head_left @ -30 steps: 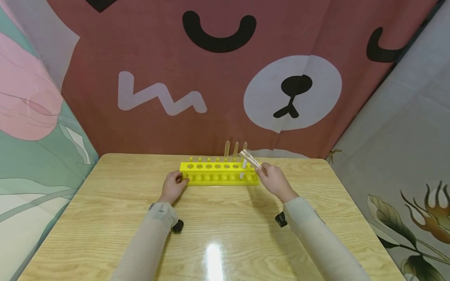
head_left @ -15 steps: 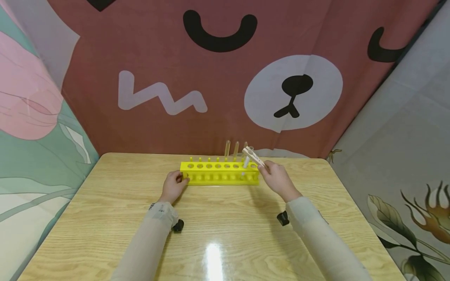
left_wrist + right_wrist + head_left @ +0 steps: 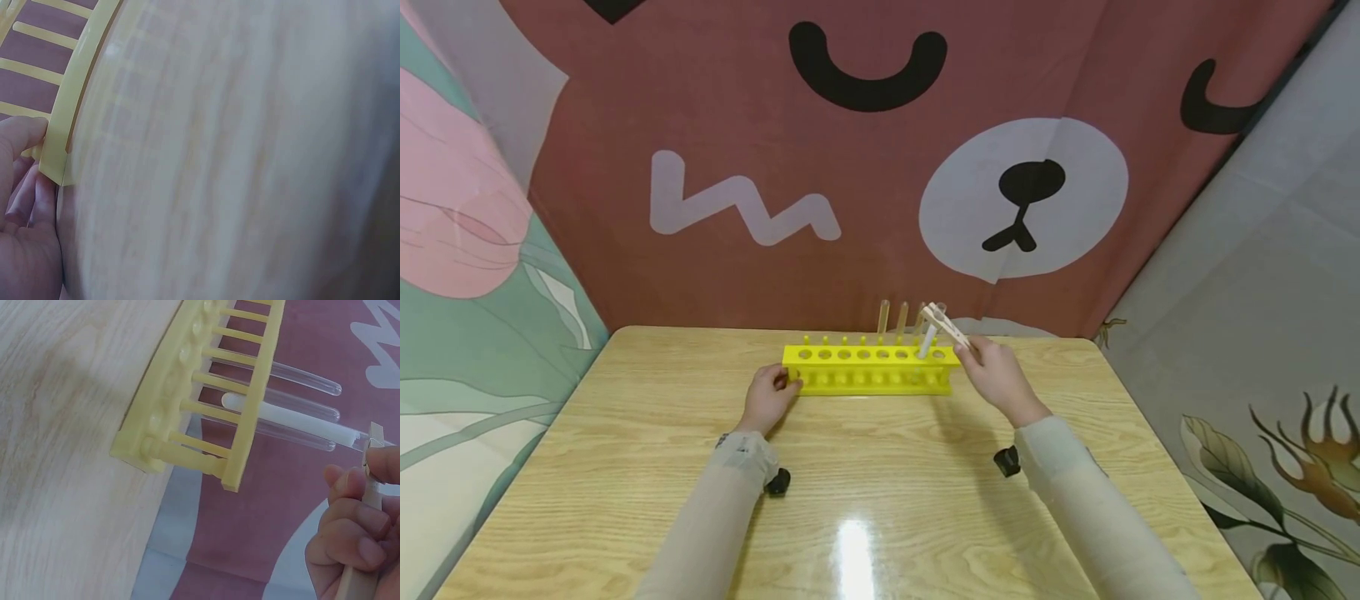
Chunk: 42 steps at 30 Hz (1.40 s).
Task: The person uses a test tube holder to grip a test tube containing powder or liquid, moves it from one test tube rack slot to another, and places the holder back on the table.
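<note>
My left hand [image 3: 767,400] pinches the left end of a yellow test tube rack [image 3: 865,364], thumb and fingers on either side of the end in the left wrist view. In my right hand [image 3: 1000,382] is a wooden test tube clamp [image 3: 949,325], its handle wrapped by curled fingers. The clamp's tip grips a test tube [image 3: 306,424] with white contents near its mouth. That tube [image 3: 928,341] leans to the right, and its rounded lower end passes through a hole near the rack's right end, just below the top plate in the right wrist view.
Several upside-down glass tubes [image 3: 883,317] stand on pegs along the rack's back. The wooden table [image 3: 880,467] ends just behind the rack, against a printed curtain [image 3: 737,283]. Patterned cloth hangs at both sides.
My right hand has risen and shifted slightly right with the clamp. The white-filled tube has been drawn upward out of the rack hole and tilts more. My left hand stays put.
</note>
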Each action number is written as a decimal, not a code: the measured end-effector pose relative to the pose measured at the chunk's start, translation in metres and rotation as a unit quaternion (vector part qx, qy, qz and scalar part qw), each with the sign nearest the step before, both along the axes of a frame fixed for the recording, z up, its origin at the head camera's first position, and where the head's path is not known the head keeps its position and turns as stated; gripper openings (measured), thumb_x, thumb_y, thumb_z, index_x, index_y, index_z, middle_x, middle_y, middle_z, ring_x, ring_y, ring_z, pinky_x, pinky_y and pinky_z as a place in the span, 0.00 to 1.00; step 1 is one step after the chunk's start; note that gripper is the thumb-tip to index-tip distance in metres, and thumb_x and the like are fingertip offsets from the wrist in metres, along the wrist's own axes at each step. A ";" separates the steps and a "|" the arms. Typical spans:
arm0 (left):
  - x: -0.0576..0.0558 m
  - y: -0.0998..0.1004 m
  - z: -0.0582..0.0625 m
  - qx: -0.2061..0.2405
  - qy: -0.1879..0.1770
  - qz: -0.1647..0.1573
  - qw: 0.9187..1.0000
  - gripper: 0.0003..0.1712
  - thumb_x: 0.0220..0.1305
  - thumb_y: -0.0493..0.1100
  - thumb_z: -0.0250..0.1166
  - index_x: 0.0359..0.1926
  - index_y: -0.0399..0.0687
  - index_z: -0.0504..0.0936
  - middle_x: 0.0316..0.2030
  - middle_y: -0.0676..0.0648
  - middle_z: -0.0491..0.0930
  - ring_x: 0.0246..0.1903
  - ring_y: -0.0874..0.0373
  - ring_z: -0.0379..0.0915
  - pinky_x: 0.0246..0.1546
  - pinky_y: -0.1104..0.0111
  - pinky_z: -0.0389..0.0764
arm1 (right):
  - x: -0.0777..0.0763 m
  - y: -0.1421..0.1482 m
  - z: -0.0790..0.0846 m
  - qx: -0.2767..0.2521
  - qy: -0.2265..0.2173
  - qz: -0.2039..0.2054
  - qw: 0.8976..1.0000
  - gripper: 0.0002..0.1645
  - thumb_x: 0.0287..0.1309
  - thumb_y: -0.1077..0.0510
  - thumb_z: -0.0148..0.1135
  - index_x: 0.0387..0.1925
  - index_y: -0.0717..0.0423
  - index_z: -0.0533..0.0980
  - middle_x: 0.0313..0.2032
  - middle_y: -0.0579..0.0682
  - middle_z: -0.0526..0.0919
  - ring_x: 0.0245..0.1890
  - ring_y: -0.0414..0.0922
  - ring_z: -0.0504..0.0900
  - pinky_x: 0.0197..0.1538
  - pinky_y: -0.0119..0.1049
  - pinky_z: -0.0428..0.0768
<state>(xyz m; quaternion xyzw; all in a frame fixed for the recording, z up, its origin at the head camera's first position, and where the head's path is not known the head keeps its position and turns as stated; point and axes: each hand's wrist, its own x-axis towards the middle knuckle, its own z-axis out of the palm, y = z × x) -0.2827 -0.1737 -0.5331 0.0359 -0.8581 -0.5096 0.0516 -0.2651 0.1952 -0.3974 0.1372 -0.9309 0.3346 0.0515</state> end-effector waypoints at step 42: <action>0.003 0.002 0.006 -0.003 -0.007 0.000 1.000 0.15 0.70 0.40 0.65 0.50 0.31 0.79 0.61 0.31 0.69 0.60 0.39 0.68 0.63 0.49 0.71 | 0.004 -0.011 0.019 -0.024 0.014 0.006 1.000 0.16 0.77 0.51 0.53 0.43 0.61 0.75 0.16 0.49 0.65 0.12 0.42 0.58 0.15 0.34 0.61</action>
